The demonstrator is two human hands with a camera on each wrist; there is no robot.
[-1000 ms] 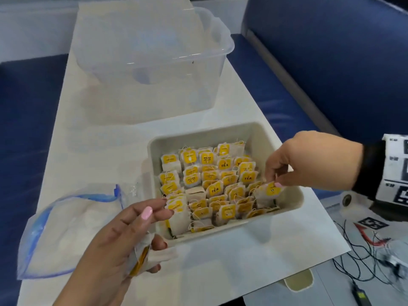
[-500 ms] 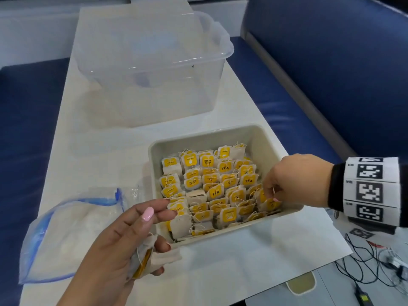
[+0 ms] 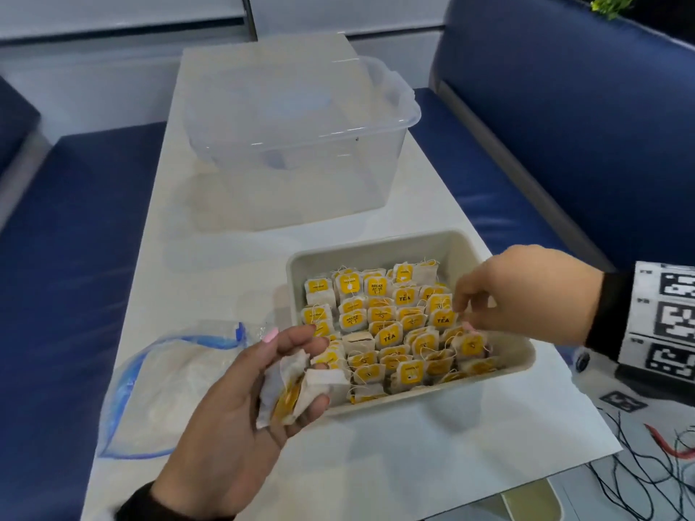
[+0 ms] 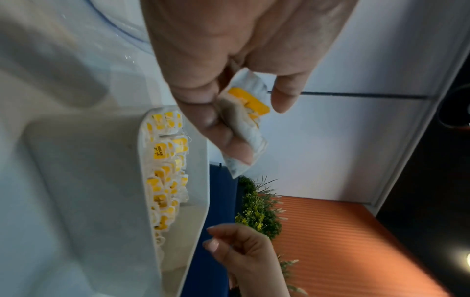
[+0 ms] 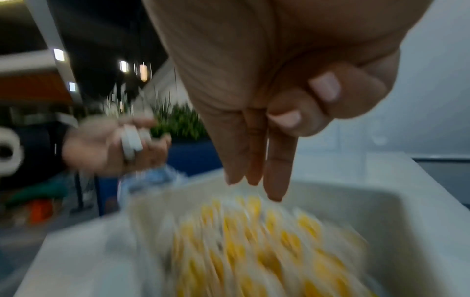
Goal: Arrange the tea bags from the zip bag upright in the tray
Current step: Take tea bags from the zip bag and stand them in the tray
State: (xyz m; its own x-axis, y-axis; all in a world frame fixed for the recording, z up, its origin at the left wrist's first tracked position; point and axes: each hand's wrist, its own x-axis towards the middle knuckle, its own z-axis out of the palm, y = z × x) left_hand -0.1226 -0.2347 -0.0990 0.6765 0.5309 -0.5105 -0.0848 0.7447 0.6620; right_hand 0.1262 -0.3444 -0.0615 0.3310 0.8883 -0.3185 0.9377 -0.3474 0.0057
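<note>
A long white table (image 3: 338, 227) runs away from the camera between blue upholstered benches (image 3: 564, 144), with loose cables (image 3: 647, 468) lying past its near right corner. On the far half of the table stands a clear plastic storage box (image 3: 297, 144).

Near the right edge of the table sits the cream tray (image 3: 455, 246). It is packed with tea bags (image 3: 387, 332) standing mostly upright in rows, their yellow tags facing up; a strip along the tray's far and right walls is bare. In the right wrist view the tray contents are badly blurred.

The left hand (image 3: 240, 404) is held palm up at the tray's near left corner, fingers curled round a small bunch of tea bags (image 3: 297, 392); the left wrist view shows the thumb and fingers pinching the white paper and a yellow tag. How many bags it holds cannot be told.

The right hand (image 3: 526, 295) hangs over the right side of the tray, just above the standing bags. Its fingers (image 5: 277, 166) point down, loosely together, the thumb tucked beside them, and nothing is seen between them.

The zip bag (image 3: 169, 385), clear with a blue seal, lies flat on the table to the left of the tray, just behind the left hand.
</note>
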